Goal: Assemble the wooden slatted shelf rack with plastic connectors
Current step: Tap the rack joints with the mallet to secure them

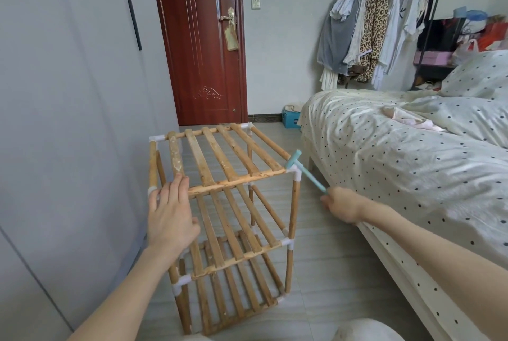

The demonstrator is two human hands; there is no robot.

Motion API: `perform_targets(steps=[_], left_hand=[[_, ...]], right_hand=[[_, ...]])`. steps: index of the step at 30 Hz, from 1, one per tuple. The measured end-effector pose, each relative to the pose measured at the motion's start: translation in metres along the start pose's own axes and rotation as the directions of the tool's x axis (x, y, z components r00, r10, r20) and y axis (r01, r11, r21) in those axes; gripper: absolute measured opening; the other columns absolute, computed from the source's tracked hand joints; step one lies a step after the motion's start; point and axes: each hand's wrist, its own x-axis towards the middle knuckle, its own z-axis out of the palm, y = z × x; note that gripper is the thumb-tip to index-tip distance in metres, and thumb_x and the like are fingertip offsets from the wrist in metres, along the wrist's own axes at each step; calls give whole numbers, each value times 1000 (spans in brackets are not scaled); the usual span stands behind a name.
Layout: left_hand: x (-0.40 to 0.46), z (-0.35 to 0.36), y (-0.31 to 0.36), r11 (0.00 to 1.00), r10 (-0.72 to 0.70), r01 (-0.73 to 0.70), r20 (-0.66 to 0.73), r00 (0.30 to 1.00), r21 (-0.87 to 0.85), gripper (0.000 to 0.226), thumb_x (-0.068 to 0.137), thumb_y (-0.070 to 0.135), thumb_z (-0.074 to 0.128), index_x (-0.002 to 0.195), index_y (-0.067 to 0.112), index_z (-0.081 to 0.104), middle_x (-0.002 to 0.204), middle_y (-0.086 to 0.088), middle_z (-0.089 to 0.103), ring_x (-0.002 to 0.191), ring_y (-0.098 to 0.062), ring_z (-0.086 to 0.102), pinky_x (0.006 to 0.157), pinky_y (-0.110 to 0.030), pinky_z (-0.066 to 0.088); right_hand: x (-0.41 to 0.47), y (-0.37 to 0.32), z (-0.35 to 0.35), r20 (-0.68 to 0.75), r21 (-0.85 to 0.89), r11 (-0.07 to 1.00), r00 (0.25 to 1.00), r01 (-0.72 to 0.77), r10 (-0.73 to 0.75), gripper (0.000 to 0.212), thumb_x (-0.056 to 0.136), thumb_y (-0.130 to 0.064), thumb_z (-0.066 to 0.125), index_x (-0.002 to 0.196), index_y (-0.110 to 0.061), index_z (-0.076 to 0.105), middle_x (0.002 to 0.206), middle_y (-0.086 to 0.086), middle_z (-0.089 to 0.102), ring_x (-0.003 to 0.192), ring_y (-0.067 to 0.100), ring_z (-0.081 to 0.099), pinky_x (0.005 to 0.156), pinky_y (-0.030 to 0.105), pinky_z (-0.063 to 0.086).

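Three slatted tiers are seen on the upright wooden shelf rack with white plastic connectors (220,203), which stands on the tiled floor (324,272) between a grey wall and a bed with polka-dot bedding (384,148). The left hand (171,214) is laid flat, fingers spread, on the top tier's near-left corner. A small light-blue plastic mallet (305,170) is gripped by the right hand (343,203), its head touching the near-right corner connector (295,171).

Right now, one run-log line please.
left hand: flat on rack's top near-left corner | right hand: grips small mallet, head at top near-right connector | three tiers standing
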Motion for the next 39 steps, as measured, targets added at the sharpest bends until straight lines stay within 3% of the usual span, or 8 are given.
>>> perform_targets(steps=[5, 9, 13, 17, 25, 29, 33, 39], left_hand=[[0, 2, 0, 1000, -4, 4, 0, 1000, -7, 91, 66, 16, 71, 146, 8, 27, 153, -8, 26, 138, -23, 28, 114, -39, 12], [1, 3, 0, 1000, 0, 0, -11, 1000, -17, 90, 65, 15, 72, 145, 8, 30, 152, -9, 28, 137, -24, 30, 113, -40, 13], [1, 5, 0, 1000, -4, 3, -5, 1000, -18, 89, 64, 13, 71, 144, 8, 32, 151, -10, 30, 136, -25, 32, 113, -40, 13], [0, 4, -1, 1000, 0, 0, -6, 1000, -12, 90, 65, 16, 72, 144, 8, 30, 152, -9, 28, 136, -24, 31, 112, -40, 12], [0, 4, 0, 1000, -1, 1, -10, 1000, -15, 89, 65, 14, 72, 143, 7, 31, 151, -11, 31, 135, -26, 33, 112, -41, 13], [1, 5, 1, 1000, 3, -3, -11, 1000, -17, 89, 65, 15, 72, 143, 7, 31, 151, -10, 30, 135, -25, 33, 112, -41, 13], [2, 6, -1, 1000, 6, -6, -21, 1000, -11, 89, 63, 14, 72, 142, 7, 33, 150, -11, 33, 134, -26, 35, 111, -41, 14], [2, 9, -2, 1000, 13, -13, -17, 1000, -8, 89, 62, 13, 73, 142, 6, 34, 149, -11, 34, 134, -27, 35, 112, -41, 15]], right_hand=[[7, 0, 1, -379, 83, 988, 921, 131, -90, 27, 101, -24, 31, 95, -3, 47, 85, 20, 57, 77, 37, 54, 64, 38, 38], [6, 0, 4, -51, 45, 994, 994, -96, 98, 31, 100, -16, 30, 110, 0, 54, 111, 21, 59, 88, 33, 55, 73, 32, 41], [7, -9, -17, -504, 110, 989, 863, 100, -31, 28, 100, -23, 30, 105, -1, 46, 95, 28, 60, 83, 42, 57, 70, 44, 44], [0, -4, -7, -136, -2, 993, 984, -116, 114, 26, 98, -17, 33, 113, -6, 51, 108, 18, 60, 91, 33, 56, 80, 39, 45], [2, 4, -9, -149, -27, 995, 985, -94, 89, 28, 99, -18, 35, 114, -3, 53, 106, 19, 61, 94, 35, 58, 78, 37, 44], [4, 8, -15, -528, 42, 997, 849, 59, -28, 30, 100, -26, 30, 103, -1, 47, 92, 24, 60, 87, 43, 57, 74, 45, 44], [-2, 16, 11, -27, -215, 974, 998, -66, 62, 30, 101, -27, 32, 113, -7, 51, 95, 10, 57, 87, 30, 56, 75, 34, 43], [3, 13, 4, -412, -43, 998, 909, 40, -54, 26, 100, -25, 31, 97, -3, 44, 99, 25, 60, 90, 43, 56, 73, 43, 41]])
